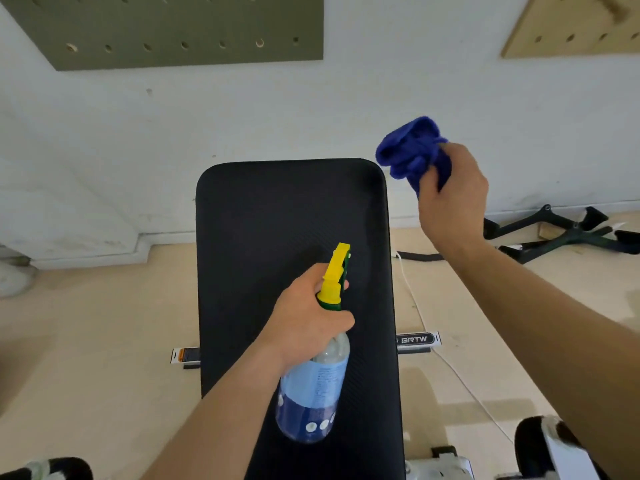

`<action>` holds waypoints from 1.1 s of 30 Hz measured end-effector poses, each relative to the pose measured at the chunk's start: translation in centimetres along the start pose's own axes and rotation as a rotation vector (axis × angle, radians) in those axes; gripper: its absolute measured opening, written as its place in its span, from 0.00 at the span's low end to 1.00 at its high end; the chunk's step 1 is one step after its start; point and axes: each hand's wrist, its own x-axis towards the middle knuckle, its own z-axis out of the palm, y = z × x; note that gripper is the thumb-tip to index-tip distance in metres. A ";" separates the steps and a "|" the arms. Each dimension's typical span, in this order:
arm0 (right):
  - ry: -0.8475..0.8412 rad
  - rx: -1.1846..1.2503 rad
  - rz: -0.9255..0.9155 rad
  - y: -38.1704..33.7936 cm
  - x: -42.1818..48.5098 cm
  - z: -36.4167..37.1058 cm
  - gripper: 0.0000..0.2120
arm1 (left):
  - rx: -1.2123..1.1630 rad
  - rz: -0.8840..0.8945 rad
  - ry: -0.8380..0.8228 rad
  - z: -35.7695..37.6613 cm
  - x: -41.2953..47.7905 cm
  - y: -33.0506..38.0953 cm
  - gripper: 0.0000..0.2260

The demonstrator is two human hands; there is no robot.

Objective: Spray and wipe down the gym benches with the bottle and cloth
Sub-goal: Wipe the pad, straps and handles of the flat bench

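Black bench point(277, 209) below, bottle point(313, 393) neck inside left fingers point(341, 322); cloth point(412, 150) bunched in right fingers point(429, 181)

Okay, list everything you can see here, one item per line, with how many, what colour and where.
bench pad: one, black, centre, running toward the wall
spray bottle: one, clear with blue label and yellow-green trigger head, above the pad
cloth: one, blue, bunched, raised near the pad's far right corner
green pegboard: one, wall, upper left
tan pegboard: one, wall, upper right
crossbar: one, black and white, under the pad
cable: one, white, floor right of the bench
frame: one, black, floor, far right
left hand: grips the bottle's neck
right hand: grips the cloth
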 end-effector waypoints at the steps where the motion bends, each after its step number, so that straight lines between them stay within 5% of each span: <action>1: 0.015 0.025 -0.001 -0.1 0.3 -0.6 0.12 | -0.004 -0.012 -0.009 0.6 0.0 0.0 0.17; 10: -0.081 0.102 -0.136 -2.9 2.9 1.4 0.16 | 0.049 -0.158 -0.045 1.8 -2.3 -2.8 0.16; 17: -0.428 -0.124 -0.265 -3.0 1.3 5.2 0.31 | 0.109 -0.225 -0.041 0.4 -5.0 -5.6 0.16; 21: -0.407 -0.441 -0.407 -0.1 -2.4 6.2 0.25 | 0.102 -0.209 0.007 -0.6 -5.9 -6.3 0.17; 24: -0.338 -0.486 -0.427 2.1 -8.3 5.5 0.19 | 0.089 -0.177 0.048 -1.4 -6.4 -6.1 0.20; 27: -0.438 -0.488 -0.441 5.5 -18.4 3.9 0.18 | 0.076 -0.149 0.099 -2.3 -6.4 -5.8 0.21; 30: -0.537 -0.564 -0.653 8.7 -27.4 1.4 0.21 | 0.034 -0.143 0.136 -2.8 -6.1 -5.4 0.20; 33: -0.627 -0.594 -0.934 9.4 -26.3 0.9 0.23 | 0.009 -0.130 0.143 -2.9 -6.0 -5.1 0.20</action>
